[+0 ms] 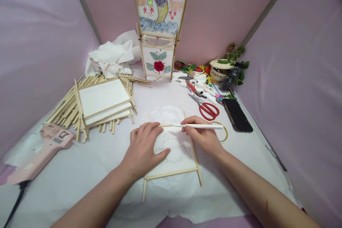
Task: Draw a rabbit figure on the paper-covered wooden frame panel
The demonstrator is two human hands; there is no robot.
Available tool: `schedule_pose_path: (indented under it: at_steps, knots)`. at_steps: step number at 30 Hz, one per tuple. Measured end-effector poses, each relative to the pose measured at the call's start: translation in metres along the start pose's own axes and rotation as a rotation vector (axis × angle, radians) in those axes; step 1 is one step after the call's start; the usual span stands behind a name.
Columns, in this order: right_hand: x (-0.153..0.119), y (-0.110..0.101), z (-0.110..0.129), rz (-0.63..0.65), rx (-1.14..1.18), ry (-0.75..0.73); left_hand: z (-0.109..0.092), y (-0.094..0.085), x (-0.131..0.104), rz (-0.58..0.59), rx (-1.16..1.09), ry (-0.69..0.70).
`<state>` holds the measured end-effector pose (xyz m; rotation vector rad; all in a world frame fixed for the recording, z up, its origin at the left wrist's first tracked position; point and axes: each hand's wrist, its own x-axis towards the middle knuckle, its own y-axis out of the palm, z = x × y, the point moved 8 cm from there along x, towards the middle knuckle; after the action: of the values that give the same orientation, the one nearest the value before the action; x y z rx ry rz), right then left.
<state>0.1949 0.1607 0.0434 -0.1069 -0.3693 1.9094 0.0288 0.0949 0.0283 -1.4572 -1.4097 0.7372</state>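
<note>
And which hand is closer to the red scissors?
The right hand, just on the near side of the red scissors. The left hand is farther off to the left, over the framed paper.

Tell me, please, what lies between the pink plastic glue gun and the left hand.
The head view shows bare white table covering between the glue gun and left hand.

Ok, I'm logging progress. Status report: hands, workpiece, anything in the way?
Right hand grips white pen, tip by far bar of framed sheet. Left hand spread on sheet, thumb over drawn circle's edge. Red-handled scissors lie apart, beyond.
</note>
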Motion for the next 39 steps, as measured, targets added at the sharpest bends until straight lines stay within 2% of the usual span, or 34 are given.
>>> schedule_pose_path:
  at_steps: [3, 6, 10, 15, 39]
  knots:
    - [-0.01, -0.004, 0.002, -0.061, -0.013, 0.072, 0.0, -0.001, 0.0, 0.003, -0.004, -0.01]
    - [-0.017, 0.002, -0.004, -0.081, 0.016, 0.084, 0.0, -0.001, 0.0, 0.007, 0.0, -0.02]
    - [-0.018, 0.015, -0.013, -0.078, 0.002, 0.039, 0.0, 0.0, 0.0, 0.014, 0.008, -0.016]
    - [-0.017, 0.021, -0.018, -0.066, -0.019, -0.009, -0.001, 0.0, 0.0, 0.021, 0.006, -0.018]
    - [-0.019, 0.021, -0.016, -0.049, -0.083, -0.037, -0.001, -0.001, -0.002, 0.012, 0.01, -0.004]
